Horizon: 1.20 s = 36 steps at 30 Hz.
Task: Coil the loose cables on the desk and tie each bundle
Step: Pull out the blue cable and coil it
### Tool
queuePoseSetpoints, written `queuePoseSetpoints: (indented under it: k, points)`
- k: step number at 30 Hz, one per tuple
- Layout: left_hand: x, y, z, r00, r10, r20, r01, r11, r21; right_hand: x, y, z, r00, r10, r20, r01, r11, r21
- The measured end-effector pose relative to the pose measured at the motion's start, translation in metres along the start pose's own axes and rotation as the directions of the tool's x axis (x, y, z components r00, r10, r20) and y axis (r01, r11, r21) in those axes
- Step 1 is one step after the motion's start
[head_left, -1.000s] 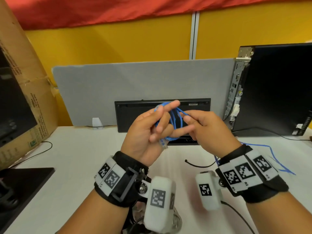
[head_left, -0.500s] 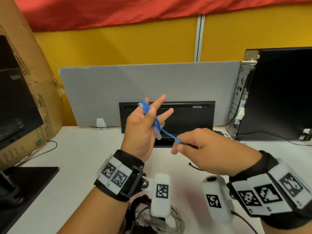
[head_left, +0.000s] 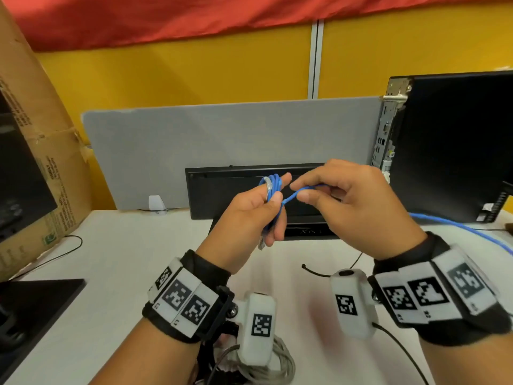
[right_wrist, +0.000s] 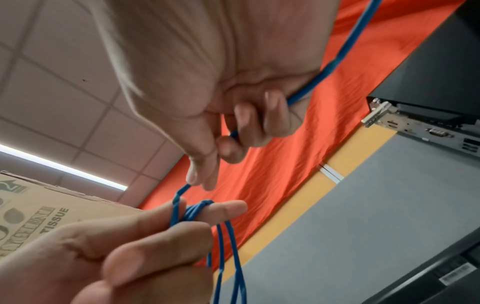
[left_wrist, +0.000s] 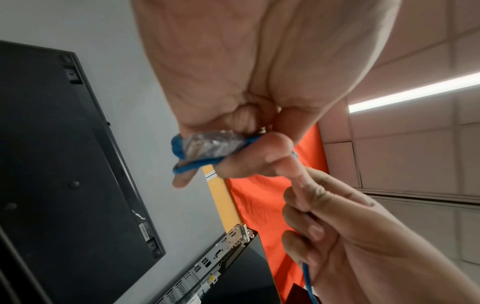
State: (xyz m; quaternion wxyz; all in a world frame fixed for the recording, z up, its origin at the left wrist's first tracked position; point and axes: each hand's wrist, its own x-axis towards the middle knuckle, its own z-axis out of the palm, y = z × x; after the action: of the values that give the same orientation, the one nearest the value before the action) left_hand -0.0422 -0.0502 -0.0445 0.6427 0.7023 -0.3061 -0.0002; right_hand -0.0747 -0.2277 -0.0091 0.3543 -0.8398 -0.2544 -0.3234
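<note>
My left hand (head_left: 273, 209) is raised above the desk and holds several loops of a thin blue cable (head_left: 274, 184) wound round its fingers. The cable's clear plug (head_left: 268, 188) lies against the thumb side, and the left wrist view shows the plug (left_wrist: 213, 144) pressed onto the loops (left_wrist: 192, 166). My right hand (head_left: 301, 191) pinches the cable's running part just right of the left fingertips. In the right wrist view, the cable (right_wrist: 345, 47) passes through the curled right fingers (right_wrist: 259, 119). The free length (head_left: 458, 227) trails to the right over the desk.
A coiled grey cable bundle (head_left: 273, 366) lies at the desk's near edge under my left wrist. A thin black wire (head_left: 316, 272) lies mid-desk. Behind stand an upended black keyboard (head_left: 222, 195), a computer tower (head_left: 455, 145), a grey divider (head_left: 222, 140) and a cardboard box (head_left: 36, 151).
My right hand has risen from low right up to the left fingertips, bringing the blue cable with it. The left fingers, spread before, now close round the loops.
</note>
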Motion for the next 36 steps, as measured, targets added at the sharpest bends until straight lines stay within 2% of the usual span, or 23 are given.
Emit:
queuePoseSetpoints:
  k: [3, 7, 11, 14, 17, 20, 22, 25, 28, 31, 33, 34, 36]
  points:
    - [-0.002, 0.003, -0.001, 0.998, -0.048, 0.043, 0.05, 0.997, -0.053, 0.001, 0.003, 0.002, 0.996, -0.033, -0.081, 0.031, 0.999, -0.031]
    - [-0.005, 0.007, 0.002, 0.991, -0.046, 0.124, 0.069, 0.979, -0.19, 0.001, 0.012, -0.001, 0.971, -0.004, -0.24, -0.019, 0.996, -0.091]
    - [-0.006, 0.01, 0.003, 0.981, 0.019, 0.195, 0.059, 0.92, -0.387, 0.0, 0.016, 0.003, 0.967, -0.01, -0.255, -0.028, 0.989, -0.145]
    - [-0.006, 0.011, 0.005, 0.976, 0.097, 0.195, 0.021, 0.848, -0.53, 0.0, 0.018, 0.011, 0.996, 0.013, -0.086, -0.031, 0.975, -0.218]
    - [-0.005, 0.009, 0.006, 0.981, 0.124, 0.152, -0.001, 0.778, -0.629, 0.0, 0.023, 0.013, 0.987, 0.102, 0.124, -0.08, 0.982, -0.169]
    - [-0.003, 0.005, 0.005, 0.992, 0.104, 0.074, -0.029, 0.747, -0.664, -0.001, 0.022, 0.013, 0.919, 0.176, 0.352, -0.121, 0.978, -0.171]
    - [-0.002, 0.004, 0.003, 0.994, 0.103, 0.032, -0.056, 0.742, -0.668, -0.002, 0.018, 0.015, 0.859, 0.242, 0.452, -0.144, 0.96, -0.24]
    - [-0.001, 0.005, -0.002, 0.994, 0.105, -0.025, -0.095, 0.734, -0.672, -0.004, 0.014, 0.019, 0.764, 0.347, 0.544, -0.167, 0.921, -0.353]
    - [0.002, 0.001, -0.01, 0.99, 0.077, -0.121, -0.138, 0.745, -0.653, -0.006, 0.008, 0.02, 0.703, 0.383, 0.599, -0.163, 0.907, -0.389]
    - [0.004, -0.005, -0.015, 0.973, 0.021, -0.231, -0.143, 0.836, -0.53, -0.008, -0.002, 0.018, 0.642, 0.382, 0.664, -0.153, 0.913, -0.378]
    - [0.003, -0.007, -0.016, 0.963, 0.025, -0.267, -0.124, 0.924, -0.361, -0.008, -0.008, 0.013, 0.646, 0.34, 0.684, -0.158, 0.936, -0.315]
    - [0.003, -0.009, -0.017, 0.965, 0.027, -0.26, -0.105, 0.951, -0.292, -0.008, -0.012, 0.01, 0.675, 0.3, 0.674, -0.157, 0.951, -0.267]
    - [0.003, -0.012, -0.015, 0.977, 0.016, -0.215, -0.059, 0.979, -0.196, -0.007, -0.018, 0.004, 0.776, 0.199, 0.599, -0.122, 0.978, -0.167]
